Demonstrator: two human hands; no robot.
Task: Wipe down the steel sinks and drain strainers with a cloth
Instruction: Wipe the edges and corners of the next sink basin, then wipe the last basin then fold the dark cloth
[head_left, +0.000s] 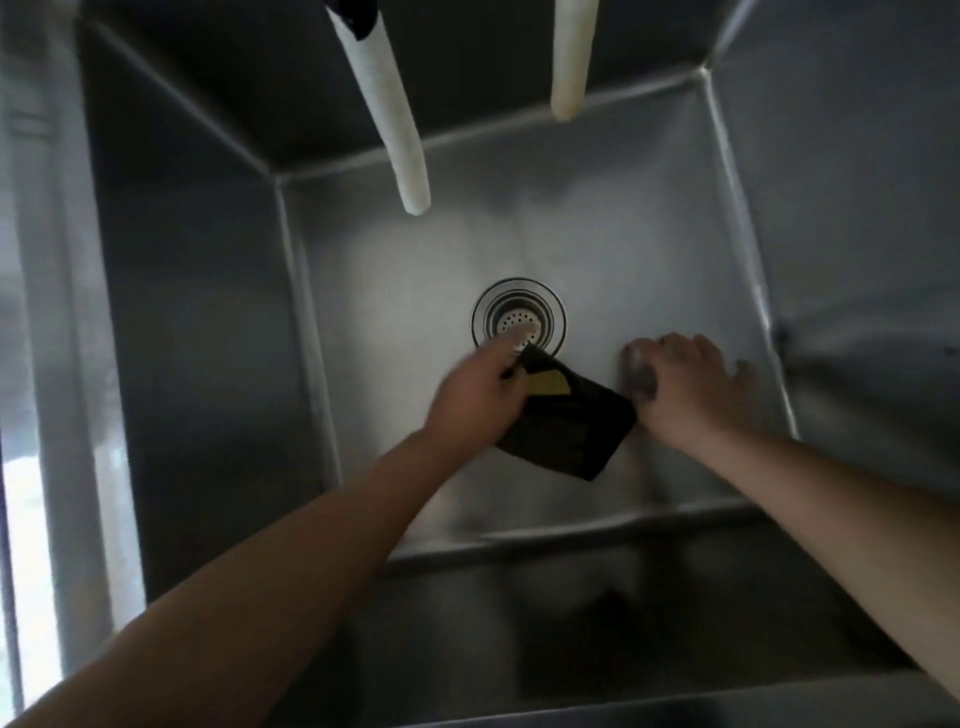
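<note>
Head view: steel fills it, the deep square stainless sink (649, 249) with the round perforated drain strainer (518, 318) at the middle of its floor. My left hand (480, 387) grips one corner of the dark cloth with a yellow patch (569, 423) just on my side of the strainer, its fingertips blurred over the strainer's near rim. My right hand (685, 384) lies to the right of the strainer, fingers spread loose on the sink floor, touching the cloth's far edge. Two pale ribbed hoses (387, 114) hang beyond the strainer. I judge the cloth soft, limp and light; bunched under a flat palm it should wipe better than held by a corner. Wet steel will be slippery.
</note>
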